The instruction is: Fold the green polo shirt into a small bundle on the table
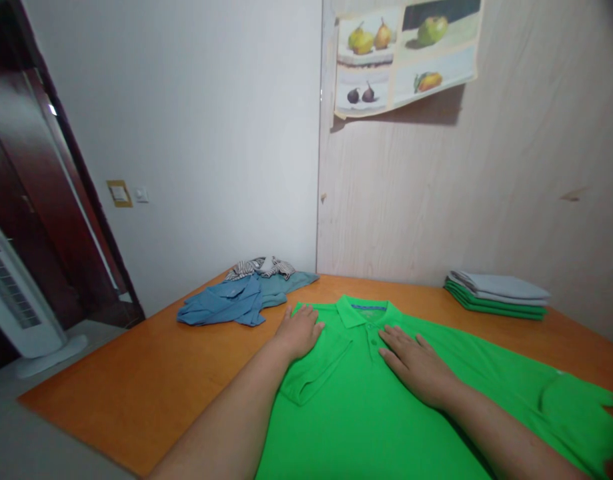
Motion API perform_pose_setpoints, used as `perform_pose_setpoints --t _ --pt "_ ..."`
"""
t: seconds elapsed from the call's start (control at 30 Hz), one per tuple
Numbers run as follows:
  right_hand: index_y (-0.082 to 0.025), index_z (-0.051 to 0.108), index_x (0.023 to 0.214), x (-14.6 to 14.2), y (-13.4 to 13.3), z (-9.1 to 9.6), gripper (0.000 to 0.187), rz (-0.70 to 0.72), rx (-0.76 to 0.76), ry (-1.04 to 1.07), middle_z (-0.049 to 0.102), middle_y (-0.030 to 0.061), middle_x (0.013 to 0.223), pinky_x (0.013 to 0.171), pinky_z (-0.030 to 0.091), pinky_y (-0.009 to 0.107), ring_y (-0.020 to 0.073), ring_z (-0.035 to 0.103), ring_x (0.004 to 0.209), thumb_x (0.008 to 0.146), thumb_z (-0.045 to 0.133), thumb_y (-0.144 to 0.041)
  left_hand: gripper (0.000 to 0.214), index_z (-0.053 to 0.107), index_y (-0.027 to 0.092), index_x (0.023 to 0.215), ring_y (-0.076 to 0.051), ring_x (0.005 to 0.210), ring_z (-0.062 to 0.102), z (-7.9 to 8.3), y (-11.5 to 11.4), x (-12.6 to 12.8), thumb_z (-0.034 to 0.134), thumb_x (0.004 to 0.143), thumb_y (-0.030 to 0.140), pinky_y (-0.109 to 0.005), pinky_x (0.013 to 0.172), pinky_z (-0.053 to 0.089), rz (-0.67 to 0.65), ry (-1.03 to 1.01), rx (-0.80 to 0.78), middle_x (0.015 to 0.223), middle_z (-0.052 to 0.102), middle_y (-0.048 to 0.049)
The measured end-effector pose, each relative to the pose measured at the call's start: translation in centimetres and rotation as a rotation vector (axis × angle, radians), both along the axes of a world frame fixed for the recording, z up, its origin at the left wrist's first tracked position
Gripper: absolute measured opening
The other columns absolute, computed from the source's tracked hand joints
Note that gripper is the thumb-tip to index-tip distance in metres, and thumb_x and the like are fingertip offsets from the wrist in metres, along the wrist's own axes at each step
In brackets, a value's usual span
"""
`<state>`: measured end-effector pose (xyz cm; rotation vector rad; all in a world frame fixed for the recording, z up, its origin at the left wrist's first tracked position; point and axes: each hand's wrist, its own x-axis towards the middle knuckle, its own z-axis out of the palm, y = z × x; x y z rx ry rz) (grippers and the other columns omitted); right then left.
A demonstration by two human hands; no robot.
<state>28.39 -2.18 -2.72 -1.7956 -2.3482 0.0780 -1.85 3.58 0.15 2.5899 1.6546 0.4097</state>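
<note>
A bright green polo shirt [356,413] lies spread on the table, front side up, its collar toward the wall. The sleeve on the left is folded inward over the chest; the other side of the shirt stretches out to the right. My left hand [300,331] rests flat at the left shoulder, fingers extended over the folded sleeve's top. Just right of the button placket, my right hand [416,363] lies flat on the chest with its fingers spread. Neither hand grips the cloth.
The orange-brown table [151,373] meets the wall at the back. Crumpled blue clothes [226,300] and a striped garment [259,267] lie at the back left. A folded stack of grey and green clothes [496,293] sits at the back right. A white tower fan [21,300] stands left.
</note>
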Motion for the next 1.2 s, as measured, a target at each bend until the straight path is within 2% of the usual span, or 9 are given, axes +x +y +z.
perform_pose_setpoints --t 0.13,0.23,0.47,0.7,0.77,0.87,1.0,1.07,1.2 --pt "-0.026 0.04 0.153 -0.2 -0.2 0.3 0.071 -0.005 -0.006 0.011 0.032 0.0057 0.161 0.12 0.018 0.057 0.0286 0.025 0.149 0.098 0.022 -0.066 0.037 0.065 0.016 0.123 -0.025 0.122 0.059 0.8 0.1 -0.4 0.038 0.099 0.026 -0.042 0.109 0.04 0.041 -0.155 0.097 0.129 0.066 -0.013" --pt "-0.025 0.041 0.152 -0.2 -0.2 0.4 0.071 0.0 -0.01 0.017 0.032 0.0058 0.161 0.12 0.017 0.057 0.0283 0.024 0.15 0.098 0.022 -0.066 0.034 0.071 0.017 0.112 -0.023 0.11 0.064 0.9 0.3 -0.8 0.043 0.093 0.016 -0.034 0.099 0.048 0.065 -0.236 0.124 0.116 0.072 -0.01" --pt "-0.025 0.04 0.153 -0.2 -0.1 0.4 0.072 -0.002 -0.02 0.012 0.031 0.0051 0.161 0.12 0.017 0.057 0.0276 0.023 0.15 0.098 0.021 -0.067 0.029 0.072 0.015 0.108 -0.023 0.107 0.064 0.0 0.2 -1.0 0.052 0.087 0.016 -0.033 0.098 0.049 -0.161 -0.179 0.059 0.112 0.072 -0.0101" --pt "-0.024 0.039 0.153 -0.2 0.1 0.3 0.072 -0.001 -0.029 0.01 0.03 0.0048 0.161 0.121 0.016 0.057 0.0277 0.022 0.15 0.098 0.02 -0.067 0.033 0.071 0.018 0.112 -0.022 0.117 0.061 0.1 0.0 -0.7 0.045 0.093 0.019 -0.036 0.106 0.046 -0.178 -0.173 0.066 0.12 0.071 -0.0091" --pt "-0.024 0.039 0.153 -0.2 0.0 0.4 0.073 -0.001 -0.033 0.011 0.03 0.0046 0.161 0.12 0.016 0.058 0.0277 0.022 0.15 0.098 0.02 -0.067 0.037 0.068 0.018 0.122 -0.023 0.129 0.055 -0.1 -0.1 -0.6 0.043 0.096 0.024 -0.039 0.113 0.039 -0.171 -0.171 0.032 0.134 0.065 -0.0102" --pt "-0.024 0.039 0.153 -0.3 -0.1 0.6 0.073 0.002 -0.037 0.017 0.03 0.0046 0.161 0.12 0.016 0.058 0.0279 0.023 0.15 0.098 0.02 -0.067 0.046 0.056 0.016 0.139 -0.026 0.143 0.04 -0.4 -0.3 -0.5 0.04 0.099 0.033 -0.045 0.119 0.03 -0.166 -0.095 -0.069 0.153 0.047 -0.0124" --pt "-0.024 0.038 0.153 -0.3 -0.2 0.7 0.073 0.006 -0.036 0.032 0.032 0.0058 0.161 0.12 0.015 0.059 0.0285 0.023 0.15 0.098 0.021 -0.067 0.055 0.046 0.017 0.148 -0.027 0.148 0.03 -0.3 -0.5 -0.5 0.038 0.101 0.043 -0.048 0.121 0.023 -0.173 -0.05 -0.151 0.159 0.034 -0.0119" --pt "-0.025 0.039 0.153 -0.2 -0.2 0.7 0.072 0.009 -0.035 0.041 0.032 0.006 0.161 0.12 0.015 0.059 0.0288 0.023 0.15 0.098 0.021 -0.067 0.053 0.05 0.018 0.146 -0.025 0.147 0.032 -0.2 -0.3 -0.7 0.038 0.1 0.042 -0.046 0.122 0.024 -0.173 -0.117 -0.154 0.158 0.038 -0.01" --pt "-0.025 0.039 0.153 -0.2 -0.2 0.7 0.073 0.007 -0.036 0.041 0.031 0.0058 0.161 0.12 0.015 0.058 0.0292 0.023 0.15 0.097 0.021 -0.067 0.046 0.062 0.02 0.135 -0.02 0.14 0.045 -0.1 0.0 -1.1 0.044 0.092 0.022 -0.038 0.12 0.03 -0.16 -0.246 -0.095 0.148 0.054 -0.0058"
